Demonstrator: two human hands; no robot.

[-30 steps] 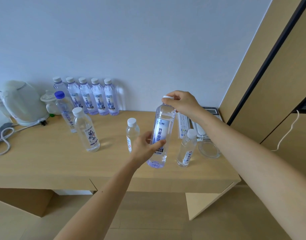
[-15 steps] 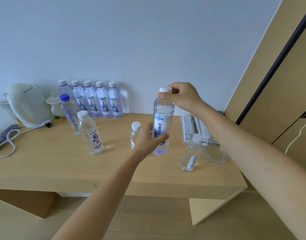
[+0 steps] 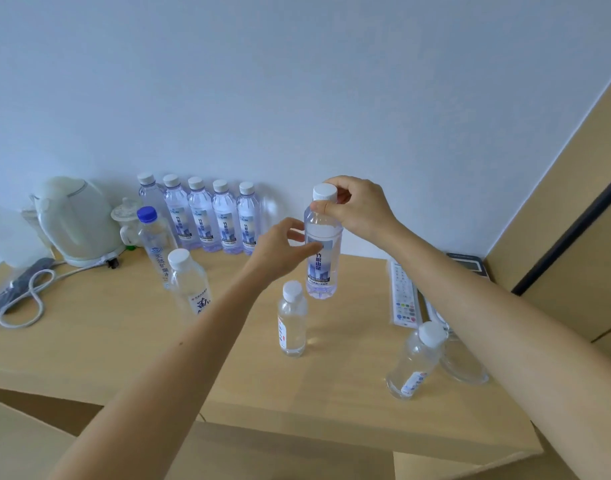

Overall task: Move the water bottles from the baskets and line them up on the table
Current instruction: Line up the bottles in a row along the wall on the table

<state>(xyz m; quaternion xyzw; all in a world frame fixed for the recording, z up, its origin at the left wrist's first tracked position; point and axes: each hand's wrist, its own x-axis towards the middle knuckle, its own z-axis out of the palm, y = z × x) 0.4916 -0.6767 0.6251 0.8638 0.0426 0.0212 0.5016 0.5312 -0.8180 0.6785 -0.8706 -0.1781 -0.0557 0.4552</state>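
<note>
Held bottle: a clear water bottle with a white cap and a blue-grey label hangs upright in the air above the back middle of the table, its base clear of the wood.
Right hand: the right hand has its fingers pinched closed around the neck just under the cap, carrying the bottle from the top.
Left hand: the left hand is at the bottle's left side, level with the label, fingers loosely curled and half open; thumb and fingertips touch the label, though I cannot tell how firm that hold is.
Row at the wall: five matching bottles stand upright side by side against the wall, touching or nearly so, to the left of the held one.
Loose bottles: a blue-capped bottle and a white-capped bottle stand in front of the row's left end; a small bottle stands just below the held one; another small bottle leans near the right front edge.
Right side: a white remote lies flat; a glass dish is partly hidden by the right forearm.
Left side: a pale kettle with its white cord sits at the back left corner.
</note>
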